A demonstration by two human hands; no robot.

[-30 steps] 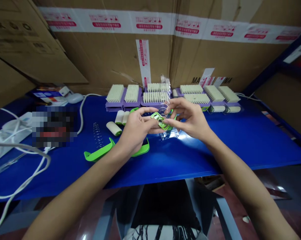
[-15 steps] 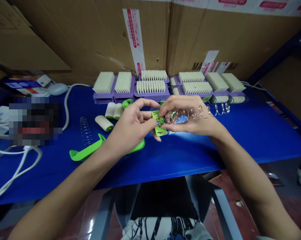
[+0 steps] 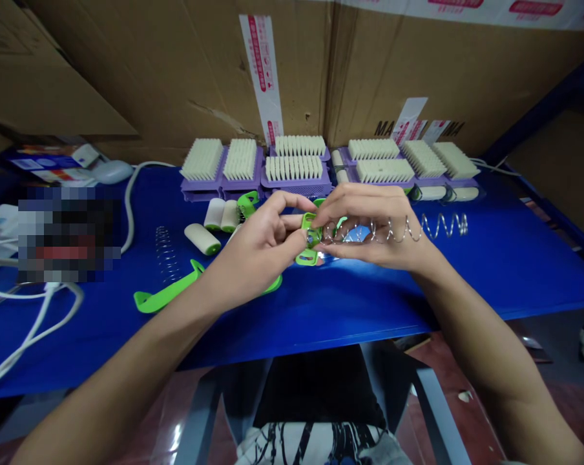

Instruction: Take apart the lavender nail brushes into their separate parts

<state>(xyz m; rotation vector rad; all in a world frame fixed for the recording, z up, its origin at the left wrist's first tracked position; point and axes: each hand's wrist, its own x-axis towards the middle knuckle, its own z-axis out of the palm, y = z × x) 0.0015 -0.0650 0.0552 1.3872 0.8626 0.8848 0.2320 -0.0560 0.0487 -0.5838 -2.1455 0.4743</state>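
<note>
My left hand [image 3: 267, 248] pinches a small green plastic piece [image 3: 306, 258] with slots in it, above the blue table. Opposite it, my right hand [image 3: 379, 223] is closed around the near end of a long metal coil spring [image 3: 408, 229]. That end meets the green piece between my fingertips; how it is seated there is partly hidden. The spring's free end reaches rightward past my right wrist. Left of my left hand lie a long green plastic strip [image 3: 168, 296], a second spring [image 3: 165, 252] and a cream roller with a green end [image 3: 201, 239].
Purple-backed blocks with cream bristles [image 3: 294, 168] line the back of the blue table [image 3: 350, 310], against a cardboard box [image 3: 199, 71]. White cables [image 3: 44, 323] and a computer mouse [image 3: 112, 172] lie at the left. More cream rollers [image 3: 215, 213] sit behind my left hand.
The spring's free end has swung right and slightly down, now clear of the bristle blocks. The green piece has turned a little between my fingers. Both hands keep their hold.
</note>
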